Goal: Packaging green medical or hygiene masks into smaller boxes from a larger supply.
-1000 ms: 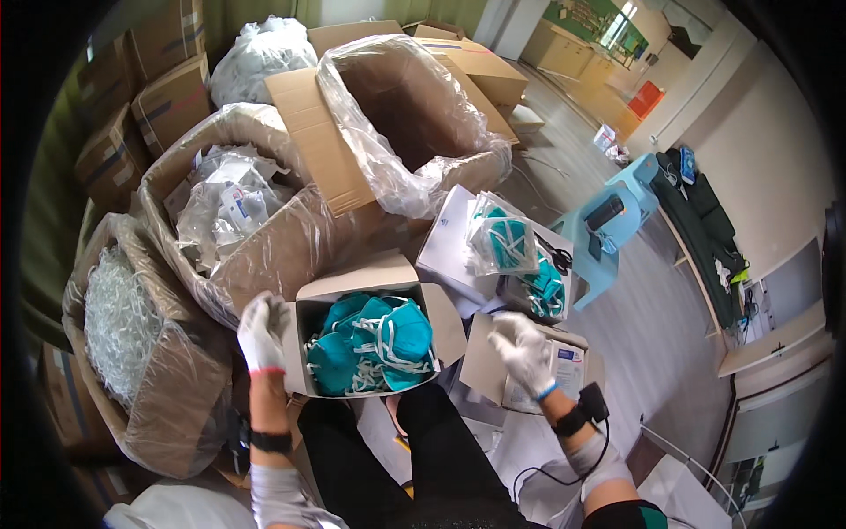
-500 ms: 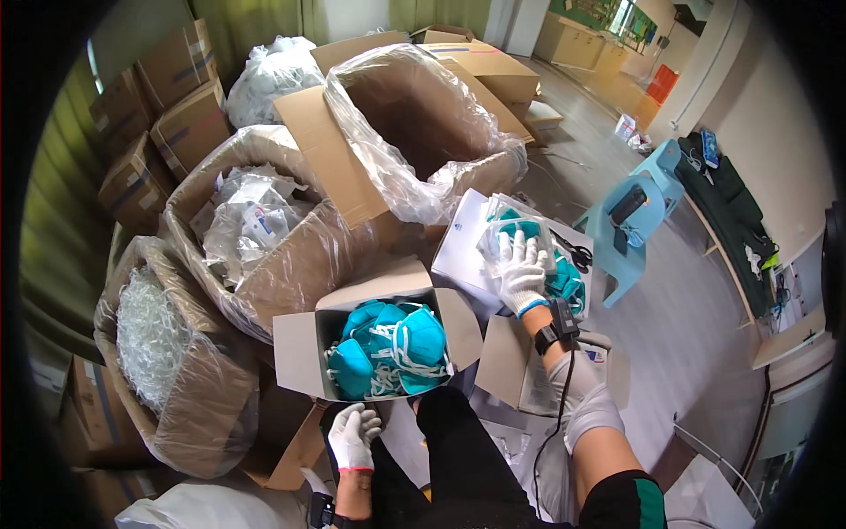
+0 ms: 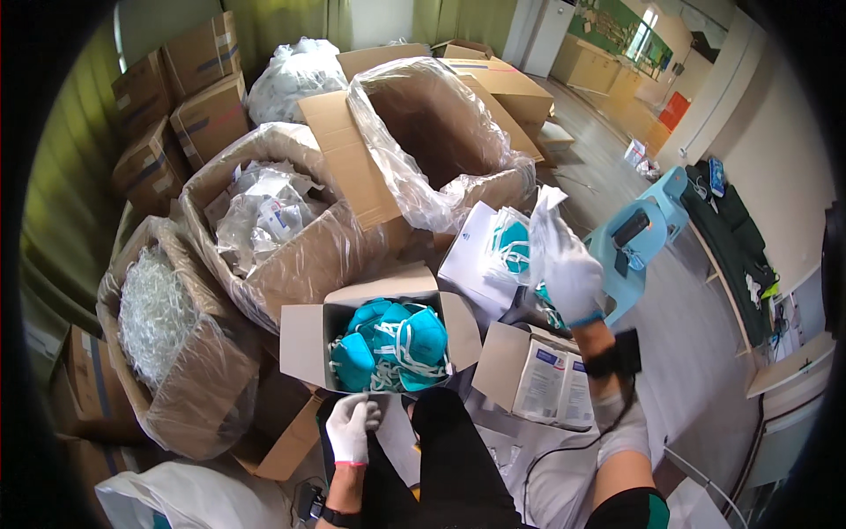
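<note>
My left hand (image 3: 352,429), in a white glove, hovers over my leg just before the open box, its fingers loosely bent and nothing seen in them. Inside that box (image 3: 458,326) lies a heap of teal face masks (image 3: 388,339) with white straps. My right hand (image 3: 568,273), also gloved, is raised at the right, smeared by motion. A pale whitish strip (image 3: 548,212) extends upward from it; whether that is fingers or a thin plastic bag, I cannot tell. Beside it, clear bags with teal masks (image 3: 509,242) lie on a white box (image 3: 467,247). The hand partly hides more masks.
An open carton of white printed packets (image 3: 551,383) stands at the right. Large plastic-lined cartons (image 3: 291,264) hold wrappers and white strips; another lined carton (image 3: 441,132) stands behind. Blue stools (image 3: 630,225) are at the right, a white sack (image 3: 194,494) at lower left.
My right hand has lifted off the bagged masks and moved right, uncovering the bags and the packets in the carton below. My left hand stays nearly in place, its fingers slightly more bent.
</note>
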A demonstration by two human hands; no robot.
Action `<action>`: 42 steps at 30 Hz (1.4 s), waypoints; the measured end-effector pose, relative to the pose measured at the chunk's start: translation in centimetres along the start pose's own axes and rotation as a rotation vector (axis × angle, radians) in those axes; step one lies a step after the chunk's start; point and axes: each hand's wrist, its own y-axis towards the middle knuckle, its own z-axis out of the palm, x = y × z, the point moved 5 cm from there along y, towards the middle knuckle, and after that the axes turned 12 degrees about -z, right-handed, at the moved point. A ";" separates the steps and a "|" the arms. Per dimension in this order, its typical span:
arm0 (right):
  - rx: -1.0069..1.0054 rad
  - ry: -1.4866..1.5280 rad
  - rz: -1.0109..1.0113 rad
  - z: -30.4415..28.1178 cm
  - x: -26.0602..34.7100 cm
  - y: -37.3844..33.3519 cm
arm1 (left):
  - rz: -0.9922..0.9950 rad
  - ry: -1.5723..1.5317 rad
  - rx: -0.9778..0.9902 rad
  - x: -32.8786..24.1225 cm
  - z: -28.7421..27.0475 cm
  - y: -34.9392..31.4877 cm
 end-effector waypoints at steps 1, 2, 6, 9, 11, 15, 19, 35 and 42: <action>-0.077 0.245 0.029 -2.5 1.0 0.3 | 0.078 0.161 0.018 -2.6 0.8 -1.3; -0.149 0.655 0.106 -5.0 1.8 0.2 | 0.305 0.267 0.008 -4.1 1.7 -1.8; -0.032 1.617 0.348 -4.5 5.8 -6.0 | 0.602 0.554 0.160 -9.4 8.4 -3.5; -0.123 1.433 -0.059 -5.9 10.3 -10.0 | 0.480 0.563 0.377 -10.6 10.5 -4.9; -0.153 1.532 -0.114 -5.5 12.9 -12.3 | 0.211 0.511 0.593 -8.4 9.8 -3.8; 0.432 2.424 0.564 -5.7 18.1 -13.9 | -0.068 0.519 0.603 -4.6 6.5 -5.3; 0.678 2.363 0.321 -6.3 17.8 -13.1 | -0.065 0.775 0.582 -3.5 5.1 -7.0; 0.757 2.025 0.055 -6.7 24.1 -15.8 | 0.246 1.244 0.602 1.8 4.4 -8.7; 0.498 1.458 0.027 -5.8 27.0 -15.9 | 0.372 1.388 0.288 0.8 3.7 -10.6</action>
